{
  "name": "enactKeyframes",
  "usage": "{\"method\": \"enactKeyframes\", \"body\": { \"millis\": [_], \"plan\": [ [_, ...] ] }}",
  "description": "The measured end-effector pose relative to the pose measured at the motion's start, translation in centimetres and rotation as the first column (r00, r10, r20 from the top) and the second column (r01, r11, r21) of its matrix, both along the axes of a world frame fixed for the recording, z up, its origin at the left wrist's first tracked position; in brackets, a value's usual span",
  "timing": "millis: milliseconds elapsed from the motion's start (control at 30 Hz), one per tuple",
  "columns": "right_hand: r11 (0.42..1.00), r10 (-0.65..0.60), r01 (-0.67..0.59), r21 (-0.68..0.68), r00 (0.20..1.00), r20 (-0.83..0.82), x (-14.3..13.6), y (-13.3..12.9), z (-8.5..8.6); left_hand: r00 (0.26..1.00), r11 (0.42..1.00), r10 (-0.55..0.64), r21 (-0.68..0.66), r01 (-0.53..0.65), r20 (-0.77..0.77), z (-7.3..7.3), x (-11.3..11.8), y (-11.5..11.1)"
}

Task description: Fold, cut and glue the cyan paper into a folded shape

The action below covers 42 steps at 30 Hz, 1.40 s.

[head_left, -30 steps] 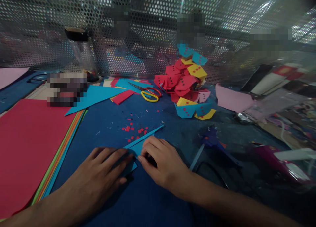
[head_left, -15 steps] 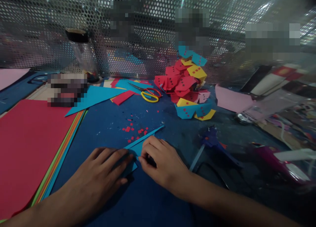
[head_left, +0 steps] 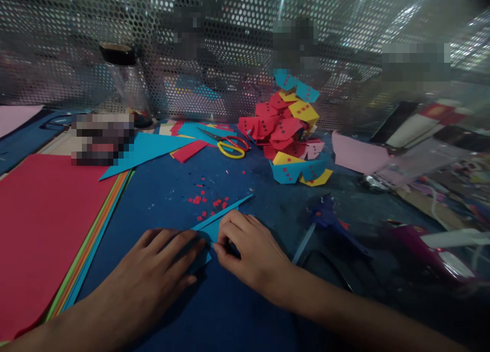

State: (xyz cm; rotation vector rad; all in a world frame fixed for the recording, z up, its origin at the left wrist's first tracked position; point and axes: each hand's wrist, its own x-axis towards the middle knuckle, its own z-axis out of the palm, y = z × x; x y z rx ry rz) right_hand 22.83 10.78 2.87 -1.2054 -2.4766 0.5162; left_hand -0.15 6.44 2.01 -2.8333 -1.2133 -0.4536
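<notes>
A folded piece of blue paper (head_left: 211,231) lies on the blue table surface under both hands, with a narrow strip-like edge slanting up to the right. My left hand (head_left: 158,262) rests on its left part, fingers stretched out and pressing it down. My right hand (head_left: 250,247) is curled, thumb and forefinger pinched together at the paper's near edge. Much of the paper is hidden beneath my fingers. Small red paper squares (head_left: 197,200) are scattered just beyond it.
Scissors (head_left: 233,147) lie behind the scraps. A heap of folded, dotted paper pieces (head_left: 281,130) stands at the back. Stacked coloured sheets (head_left: 42,229) lie left, below a large blue paper triangle (head_left: 149,150). A blue glue gun (head_left: 337,227) with a cord lies right. A clear jar (head_left: 128,86) stands behind.
The camera view has shifted very slightly. Both hands and the blue paper keep practically the same positions.
</notes>
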Motion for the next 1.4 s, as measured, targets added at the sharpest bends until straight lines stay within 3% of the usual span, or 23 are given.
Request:
{"method": "enactKeyframes", "body": {
  "millis": [333,467,800,1400],
  "plan": [
    [0.991,0.067,-0.069,0.114,0.997,0.024,0.3,0.0,-0.2,1.0,1.0,0.007,0.009,-0.007,-0.009,0.0,0.1,0.0],
    [0.963,0.162,-0.179,0.2,0.982,0.095,0.5,0.0,-0.1,1.0,1.0,0.009,0.01,-0.009,-0.016,-0.1,0.0,-0.1],
    [0.885,0.238,-0.316,0.342,0.938,0.251,0.6,0.1,0.4,1.0,1.0,0.012,0.013,-0.012,-0.021,0.0,0.2,-0.1],
    [0.86,0.307,-0.417,0.294,0.883,0.355,2.0,-0.5,2.2,1.0,1.0,0.023,0.015,-0.023,-0.011,-0.4,0.0,0.0]
  ]
}}
